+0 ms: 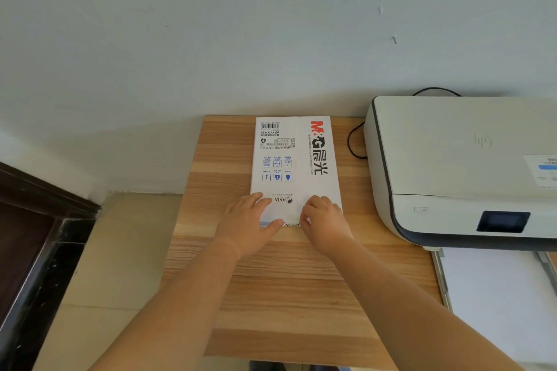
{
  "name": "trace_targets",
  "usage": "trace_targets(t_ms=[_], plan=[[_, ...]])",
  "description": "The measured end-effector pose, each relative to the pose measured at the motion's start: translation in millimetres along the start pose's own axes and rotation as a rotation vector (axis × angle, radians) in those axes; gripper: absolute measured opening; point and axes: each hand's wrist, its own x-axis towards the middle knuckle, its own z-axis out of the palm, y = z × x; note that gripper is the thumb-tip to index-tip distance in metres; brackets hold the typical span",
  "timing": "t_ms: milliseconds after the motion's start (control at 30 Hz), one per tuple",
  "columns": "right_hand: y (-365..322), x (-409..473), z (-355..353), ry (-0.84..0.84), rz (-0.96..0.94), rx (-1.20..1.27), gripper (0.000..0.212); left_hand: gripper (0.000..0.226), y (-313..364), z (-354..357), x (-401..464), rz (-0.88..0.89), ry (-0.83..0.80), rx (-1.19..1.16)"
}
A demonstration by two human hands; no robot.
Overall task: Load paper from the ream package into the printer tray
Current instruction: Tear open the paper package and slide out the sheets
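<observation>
A white ream package [294, 159] with red and black lettering lies flat on the wooden table [271, 295], its far end against the wall. My left hand [248, 226] rests on its near left corner, fingers spread over the top and thumb at the near edge. My right hand [324, 224] sits at the near right corner, fingers curled on the wrapper's edge. The white printer [458, 166] stands to the right. Its pulled-out tray [500, 304], white inside, sticks out toward me below the printer.
A black cable [354, 141] loops on the table between the package and the printer. A dark wooden frame [36, 235] stands at the left over a pale tiled floor [114, 265]. The wall runs behind the table.
</observation>
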Motion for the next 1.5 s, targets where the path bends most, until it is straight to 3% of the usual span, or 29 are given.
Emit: trace_targets(t_ms=[233, 400, 467, 567, 667, 900, 1100, 1267, 1500], plan=[[-3, -29, 17, 0.086, -0.003, -0.022, 0.007, 0.066, 2, 5, -2, 0.014, -0.006, 0.022], [-8, -52, 35, 0.081, -0.121, -0.121, 0.010, 0.065, -1, 11, -5, 0.027, 0.009, 0.028], [-3, -64, 44, 0.065, -0.074, -0.154, 0.008, 0.065, -3, 13, -5, 0.030, 0.003, 0.026], [1, -73, 51, 0.011, 0.001, -0.182, 0.021, 0.064, -5, 16, -4, 0.030, 0.001, 0.026], [1, -81, 53, 0.017, -0.034, -0.219, 0.006, 0.065, -5, 19, -5, 0.028, 0.003, 0.030], [4, -122, 49, -0.099, -0.005, -0.285, 0.049, 0.066, -2, 23, -3, 0.044, 0.002, 0.035], [6, -122, 32, 0.012, 0.012, -0.198, 0.044, 0.066, 4, 25, 3, 0.064, 0.016, 0.058], [16, -68, 2, 0.171, 0.180, -0.064, 0.040, 0.065, 5, 26, 7, 0.057, 0.038, 0.044], [32, -31, 3, 0.015, 0.246, -0.124, 0.072, 0.066, 0, 29, 9, 0.039, 0.035, 0.028]])
